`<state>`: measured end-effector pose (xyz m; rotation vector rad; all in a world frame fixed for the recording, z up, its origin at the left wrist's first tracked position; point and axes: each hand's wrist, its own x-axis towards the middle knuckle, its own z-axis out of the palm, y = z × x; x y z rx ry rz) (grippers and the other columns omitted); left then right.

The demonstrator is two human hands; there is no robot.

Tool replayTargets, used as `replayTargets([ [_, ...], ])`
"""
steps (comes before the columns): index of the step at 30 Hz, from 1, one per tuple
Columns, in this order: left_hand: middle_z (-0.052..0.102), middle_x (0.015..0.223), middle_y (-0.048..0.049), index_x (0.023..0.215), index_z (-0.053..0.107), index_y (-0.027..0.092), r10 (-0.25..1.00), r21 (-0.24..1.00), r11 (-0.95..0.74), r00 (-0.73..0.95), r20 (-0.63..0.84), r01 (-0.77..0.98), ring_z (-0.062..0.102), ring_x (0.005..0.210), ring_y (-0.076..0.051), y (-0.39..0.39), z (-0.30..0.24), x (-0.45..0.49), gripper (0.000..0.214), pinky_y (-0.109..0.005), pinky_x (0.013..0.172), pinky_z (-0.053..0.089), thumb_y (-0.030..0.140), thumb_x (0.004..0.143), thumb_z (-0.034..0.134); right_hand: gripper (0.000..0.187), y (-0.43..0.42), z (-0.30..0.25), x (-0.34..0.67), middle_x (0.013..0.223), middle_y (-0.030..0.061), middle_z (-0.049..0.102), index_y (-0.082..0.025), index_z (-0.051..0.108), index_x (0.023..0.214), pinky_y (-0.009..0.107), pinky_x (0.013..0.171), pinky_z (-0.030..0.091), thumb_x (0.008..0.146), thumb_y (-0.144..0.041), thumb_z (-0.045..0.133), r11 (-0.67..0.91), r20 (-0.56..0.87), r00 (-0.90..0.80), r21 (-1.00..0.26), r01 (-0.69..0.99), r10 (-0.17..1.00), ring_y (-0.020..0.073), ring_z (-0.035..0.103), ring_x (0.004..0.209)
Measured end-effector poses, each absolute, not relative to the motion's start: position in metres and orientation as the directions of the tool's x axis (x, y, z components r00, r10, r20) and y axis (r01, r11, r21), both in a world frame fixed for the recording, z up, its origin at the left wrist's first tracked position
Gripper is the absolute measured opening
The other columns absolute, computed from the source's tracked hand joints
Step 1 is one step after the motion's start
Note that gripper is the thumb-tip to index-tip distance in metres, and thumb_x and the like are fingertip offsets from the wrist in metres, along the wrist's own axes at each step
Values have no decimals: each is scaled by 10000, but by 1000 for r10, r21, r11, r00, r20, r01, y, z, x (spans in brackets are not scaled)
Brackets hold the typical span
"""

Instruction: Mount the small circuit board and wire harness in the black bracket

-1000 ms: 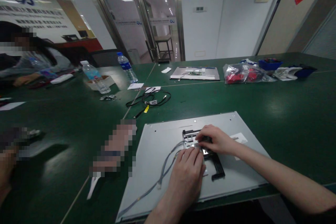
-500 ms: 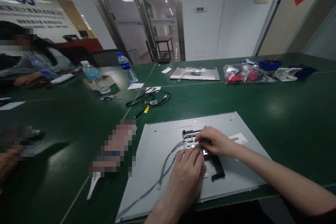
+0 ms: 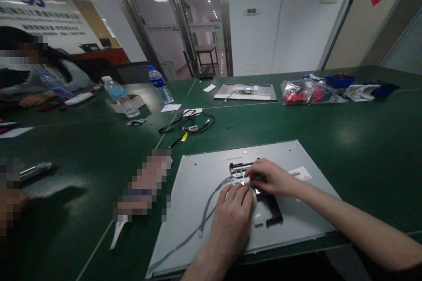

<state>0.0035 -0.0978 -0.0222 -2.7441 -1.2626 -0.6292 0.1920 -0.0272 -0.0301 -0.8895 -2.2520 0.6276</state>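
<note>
A flat light-grey metal panel (image 3: 306, 219), like the back of a display, lies on the table before me. Near its middle sits a black frame-like bracket (image 3: 274, 210) with metal parts. My left hand (image 3: 231, 221) rests on the panel with fingers bent and pressed together at the bracket's left part. Just beyond it, my right hand (image 3: 273, 178) reaches in with fingertips pinched over the same spot. What is between the fingers of either hand is hidden. A bundle of thin grey cables (image 3: 203, 213) runs from under my fingertips to the panel's near left corner.
Left of the panel lies a blurred-out flat object (image 3: 145, 184). Beyond are a coiled black cable (image 3: 211, 125), two plastic bottles (image 3: 160, 84), another panel with a green board (image 3: 224, 92) and a clear bag with red items (image 3: 306, 94). A person (image 3: 66, 74) sits far left.
My left hand has shifted slightly left and back, uncovering more of the bracket's near part. My right hand stays almost in place. At the left edge, another person's hand has moved.
</note>
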Motion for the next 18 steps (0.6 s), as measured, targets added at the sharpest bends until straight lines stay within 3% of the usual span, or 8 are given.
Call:
replayTargets([
  [18,624,1112,-102,1077,583,150,702,86,-683,617,356,726,557,1078,-267,-97,-29,2,204,-469,998,392,109,918,461,262,-27,-31,192,853,25,689,-195,643,1009,320,788,421,787,-57,630,669,389,-578,-617,415,718,188,594,835],
])
